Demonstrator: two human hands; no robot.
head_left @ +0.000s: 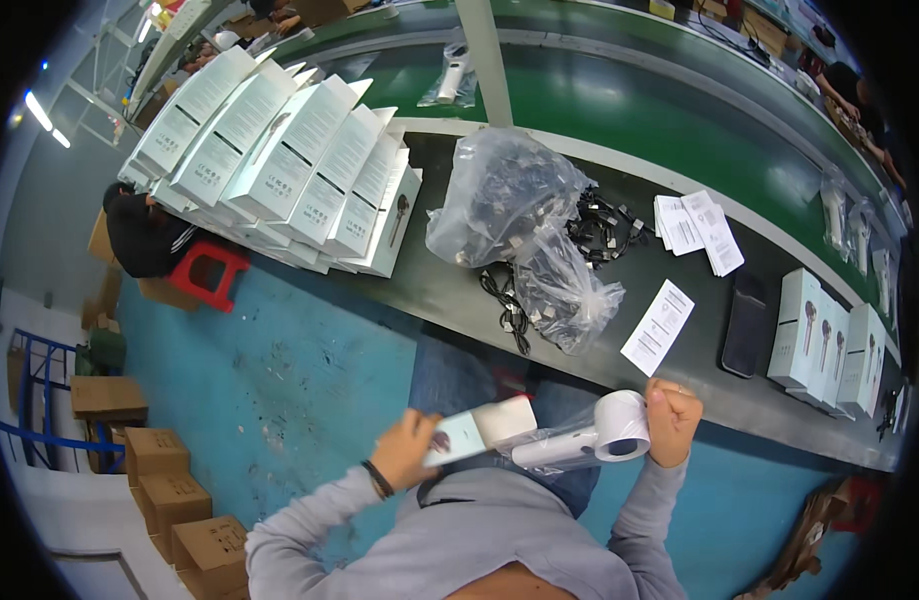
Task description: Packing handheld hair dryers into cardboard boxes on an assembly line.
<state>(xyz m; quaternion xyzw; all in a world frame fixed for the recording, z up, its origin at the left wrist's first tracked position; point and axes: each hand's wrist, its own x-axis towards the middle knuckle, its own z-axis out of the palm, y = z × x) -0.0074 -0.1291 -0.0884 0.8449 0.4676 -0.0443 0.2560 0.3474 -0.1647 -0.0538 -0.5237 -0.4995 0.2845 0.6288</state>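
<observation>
Low over my lap, my left hand [407, 448] grips a small white carton [458, 440] whose open flap end points right. A white hair dryer [621, 428] in a clear plastic bag lies across from it, its handle end right at the carton's opening. Whether the handle tip is inside the carton I cannot tell. My right hand [673, 420] is closed at the dryer's round head, with the fingers curled on its far right side. On the bench just ahead lies a printed leaflet [659, 328].
White cartons [280, 160] stand stacked at the bench's left. Beside them sit a clear bag of cables [510, 195], loose black cables [600, 225], more leaflets [702, 230], a black phone [746, 325] and closed cartons [825, 340]. A green conveyor [600, 100] runs behind, carrying bagged dryers.
</observation>
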